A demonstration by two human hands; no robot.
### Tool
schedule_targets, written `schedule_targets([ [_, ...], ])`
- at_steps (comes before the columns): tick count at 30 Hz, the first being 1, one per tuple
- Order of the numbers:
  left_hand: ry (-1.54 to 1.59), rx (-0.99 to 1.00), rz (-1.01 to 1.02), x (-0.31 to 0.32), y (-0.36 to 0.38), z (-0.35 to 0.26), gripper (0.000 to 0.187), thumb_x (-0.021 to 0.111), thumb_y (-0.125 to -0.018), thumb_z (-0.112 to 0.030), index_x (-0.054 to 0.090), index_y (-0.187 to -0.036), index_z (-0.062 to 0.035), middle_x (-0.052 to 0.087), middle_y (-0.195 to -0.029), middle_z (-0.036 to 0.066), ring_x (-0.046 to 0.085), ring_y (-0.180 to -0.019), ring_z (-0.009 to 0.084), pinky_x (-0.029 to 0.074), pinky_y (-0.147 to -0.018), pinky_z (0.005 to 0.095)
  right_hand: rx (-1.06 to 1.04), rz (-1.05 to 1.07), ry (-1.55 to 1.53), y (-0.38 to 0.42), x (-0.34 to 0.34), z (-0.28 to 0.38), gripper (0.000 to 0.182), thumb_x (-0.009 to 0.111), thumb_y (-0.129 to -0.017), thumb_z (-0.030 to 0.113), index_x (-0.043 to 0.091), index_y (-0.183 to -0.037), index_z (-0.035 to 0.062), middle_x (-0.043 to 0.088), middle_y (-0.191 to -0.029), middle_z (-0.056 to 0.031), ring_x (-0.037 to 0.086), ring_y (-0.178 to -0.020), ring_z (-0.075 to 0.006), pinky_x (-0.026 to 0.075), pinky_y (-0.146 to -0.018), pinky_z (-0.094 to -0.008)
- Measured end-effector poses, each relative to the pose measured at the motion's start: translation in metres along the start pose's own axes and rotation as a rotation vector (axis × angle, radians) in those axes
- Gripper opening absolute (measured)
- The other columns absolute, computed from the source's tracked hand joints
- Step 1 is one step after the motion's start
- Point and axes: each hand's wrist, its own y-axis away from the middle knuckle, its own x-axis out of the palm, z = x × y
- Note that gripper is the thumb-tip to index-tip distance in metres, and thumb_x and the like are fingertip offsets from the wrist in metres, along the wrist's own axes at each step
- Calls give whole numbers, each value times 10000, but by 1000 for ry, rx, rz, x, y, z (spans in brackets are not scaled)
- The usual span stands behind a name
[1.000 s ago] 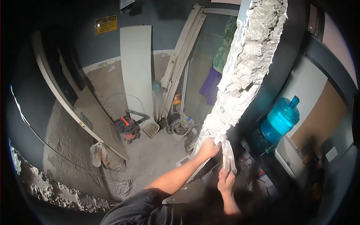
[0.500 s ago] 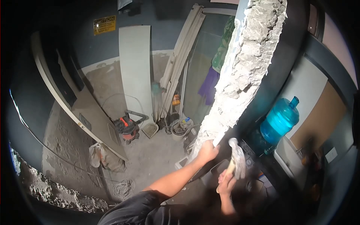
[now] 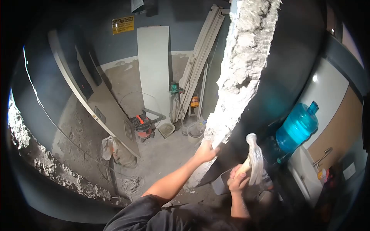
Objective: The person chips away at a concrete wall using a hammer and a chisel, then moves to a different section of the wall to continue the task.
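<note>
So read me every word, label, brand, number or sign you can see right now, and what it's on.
"CAUTION": heading of the yellow-and-black warning sign on the dark wall.
Smaller lines beneath that heading: too blurred to read.
Yellow-orange container by the leaning boards: any label is too small to read.
Blue water jug, shop vacuum and claw hammer: no readable lettering.

Shiny metal hammer head [image 3: 255, 158], matt wood-like handle [image 3: 243, 168] — rough, crumbly wall edge [image 3: 246, 57] — glossy plastic jug [image 3: 296, 129].
</note>
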Motion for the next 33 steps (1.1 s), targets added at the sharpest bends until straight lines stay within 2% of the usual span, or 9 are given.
schedule_targets([
  [3,-30,203,204,11,42,18,278,679,-828,-220,657,-993,3,672,-783,237,673,-762,406,517,-704,468,-309,123,69,-13,-11,23,686,381,-978,688,448,-915,7,476,-713,-80,458,-602,-147,368,-541,-258],
  [10,-563,-602,452,-2,234,242,373,669,-833,-364,726,-1038,-58,719,-969,236,691,-919,410,538,-801,492,-403,175,-151,18,-55,-23,708,412,-943,732,462,-917,26,478,-709,-62,469,-600,-178,400,-550,-306],
  [12,-916,-627,890,-46,338,343,341,628,-832,-290,738,-1096,-106,732,-1010,187,701,-970,374,553,-833,466,-388,232,-71,10,-72,-6,739,445,-934,729,469,-915,-10,477,-679,-69,479,-544,-182,386,-511,-300],
  [15,-504,-1461,217,-84,432,250,448,714,-776,-318,725,-1127,-40,743,-944,140,716,-804,250,578,-756,401,-246,286,-80,3,-89,11,741,450,-935,723,495,-923,-16,495,-678,-66,488,-542,-168,384,-526,-287],
  [17,-476,-1584,-45,-79,470,227,470,759,-770,-309,720,-1104,21,746,-928,146,741,-803,233,584,-727,418,-273,263,14,20,-110,-38,734,454,-924,738,505,-939,6,484,-644,-54,493,-549,-151,393,-530,-287],
  [23,-550,-1235,-129,0,552,224,532,795,-807,-373,682,-1003,109,691,-745,169,708,-651,297,561,-586,413,-64,571,29,24,-125,-29,685,461,-919,727,497,-777,58,484,-675,-32,456,-592,-147,330,-541,-290],
  [25,-53,-1499,-559,43,528,204,450,780,-841,-342,684,-935,87,654,-688,116,671,-590,250,547,-550,390,32,661,-406,35,-126,-46,541,588,-934,585,544,-833,55,484,-688,-11,445,-598,-133,320,-530,-269],
  [28,-121,-1452,-291,71,474,134,409,759,-872,-347,682,-942,49,654,-697,79,641,-552,193,539,-523,369,-43,692,-266,25,-133,-19,298,698,-933,333,625,-914,45,595,-713,-50,562,-588,-156,437,-543,-281],
  [33,-154,-1272,-324,81,437,156,388,712,-897,-359,665,-991,15,678,-718,101,689,-569,217,557,-490,375,-201,711,-43,3,-143,6,431,649,-921,479,638,-952,50,598,-717,-105,613,-598,-271,463,-562,-340],
])
